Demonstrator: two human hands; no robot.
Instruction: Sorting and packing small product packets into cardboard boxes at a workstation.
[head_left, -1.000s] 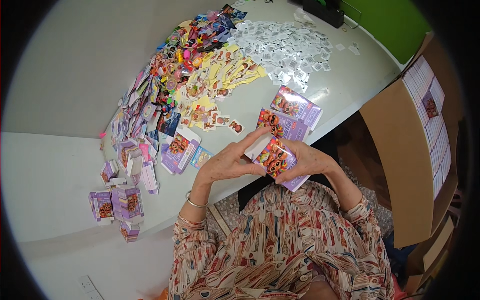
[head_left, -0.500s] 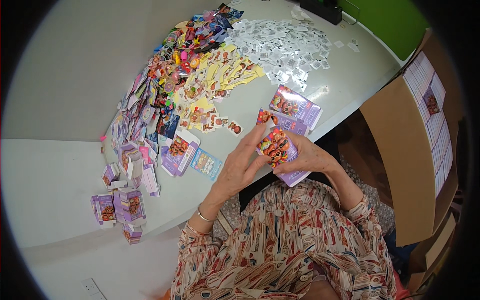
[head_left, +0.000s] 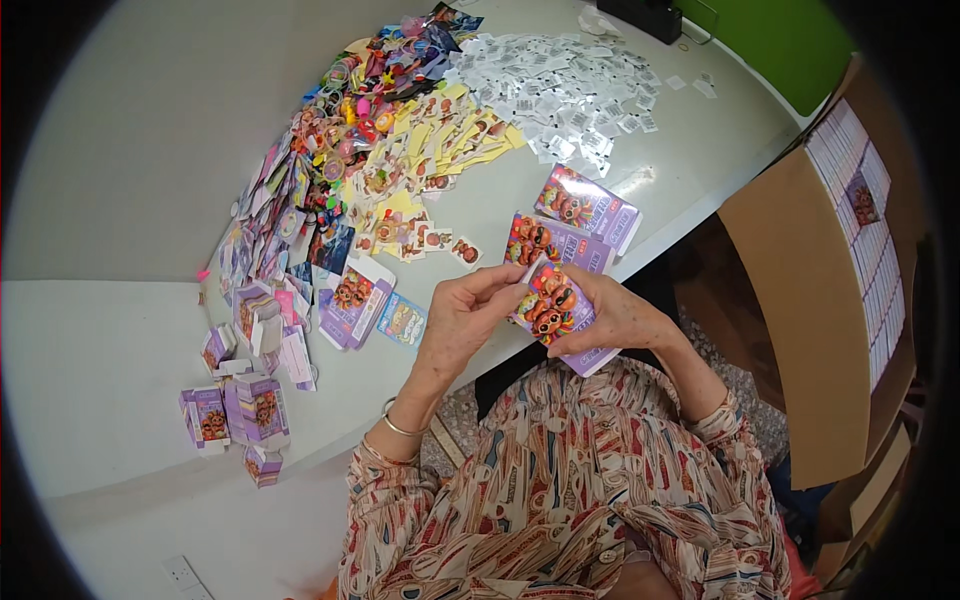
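My right hand (head_left: 622, 318) grips a small purple cardboard box (head_left: 552, 306) with a colourful cartoon picture on its face, thumb on the front and fingers behind. At the box's upper left end, the fingers and thumb of my left hand (head_left: 470, 312) are pinched together on its edge; exactly what part they hold is partly hidden. Just beyond the held box, two more purple boxes lie flat on the table: a nearer one (head_left: 535, 240), partly covered, and a farther one (head_left: 590, 208).
Left of my hands lie an open-flapped purple box (head_left: 352, 300) and a blue card (head_left: 402, 320). Several purple boxes (head_left: 258, 410) cluster at the far left. Beyond are piles of small toys (head_left: 365, 110), yellow-backed stickers (head_left: 430, 140) and white slips (head_left: 560, 85). A large carton (head_left: 800, 300) stands at right.
My left hand has drawn in, its fingers going from spread along the box to pinched at its upper end. The box has tilted slightly in my right hand, uncovering more of the box behind.
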